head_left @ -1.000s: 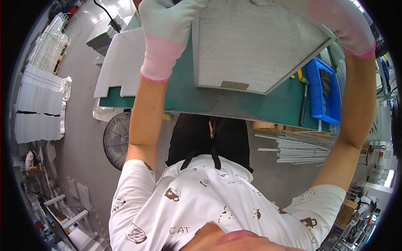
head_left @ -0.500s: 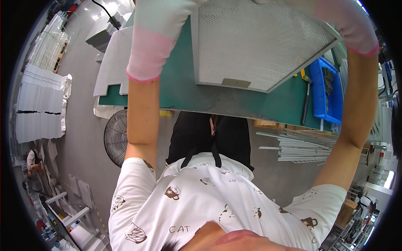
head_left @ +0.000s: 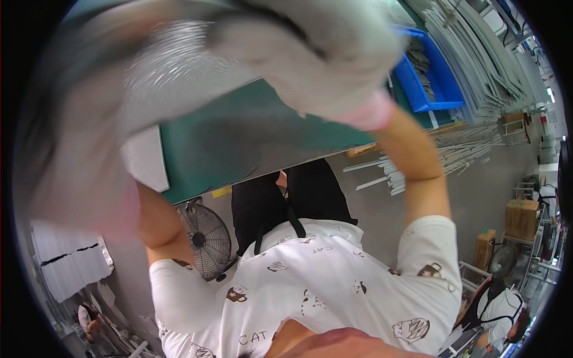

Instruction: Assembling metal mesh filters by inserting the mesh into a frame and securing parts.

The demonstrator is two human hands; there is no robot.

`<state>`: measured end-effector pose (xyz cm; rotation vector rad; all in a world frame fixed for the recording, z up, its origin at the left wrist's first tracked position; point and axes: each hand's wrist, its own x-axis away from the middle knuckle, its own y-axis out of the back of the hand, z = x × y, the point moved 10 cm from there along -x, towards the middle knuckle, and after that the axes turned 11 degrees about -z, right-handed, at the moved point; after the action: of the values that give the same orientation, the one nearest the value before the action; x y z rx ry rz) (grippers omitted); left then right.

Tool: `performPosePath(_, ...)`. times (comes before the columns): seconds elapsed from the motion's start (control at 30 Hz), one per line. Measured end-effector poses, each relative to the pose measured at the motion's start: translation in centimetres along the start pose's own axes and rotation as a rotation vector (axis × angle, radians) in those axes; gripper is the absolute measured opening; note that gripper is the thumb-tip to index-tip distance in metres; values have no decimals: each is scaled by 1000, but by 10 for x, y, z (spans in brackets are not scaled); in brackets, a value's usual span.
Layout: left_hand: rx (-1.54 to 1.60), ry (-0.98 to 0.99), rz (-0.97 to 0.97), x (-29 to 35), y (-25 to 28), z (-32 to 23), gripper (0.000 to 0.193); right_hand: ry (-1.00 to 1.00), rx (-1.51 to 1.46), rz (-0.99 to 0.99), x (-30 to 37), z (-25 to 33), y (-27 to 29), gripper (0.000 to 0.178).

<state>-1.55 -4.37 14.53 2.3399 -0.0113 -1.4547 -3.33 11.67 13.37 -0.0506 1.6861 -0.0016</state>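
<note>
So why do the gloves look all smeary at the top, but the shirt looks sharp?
Head view: both gloved hands, the left hand and the right hand, sit very near the lens and are smeared by motion blur, as is the metal mesh panel; the white shirt and floor fan are crisp; the fisheye bends straight edges near the rim.

Grey gloves (head_left: 310, 53) with pink cuffs, white patterned T-shirt (head_left: 334, 286).

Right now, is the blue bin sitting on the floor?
No, the blue bin rests on the green table, near its edge, above the grey floor.
</note>
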Motion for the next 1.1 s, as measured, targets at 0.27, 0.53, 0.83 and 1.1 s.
performPosePath(0.27, -910, -383, 25, 19, -127, 52, 37, -784, 1009, 766, 239, -84, 141, 50)
performPosePath(0.53, -1095, -142, -199, 23, -130, 68, 35, -1115, 1127, 563, 277, -101, 270, 38)
performPosePath(0.83, -1076, -230, -290, 31, -107, 87, 31, -1318, 439, 436, 116, -75, 150, 30)
performPosePath(1.1, -1070, -211, -331, 39, -105, 78, 31, -942, 517, 784, 43, -55, 109, 23)
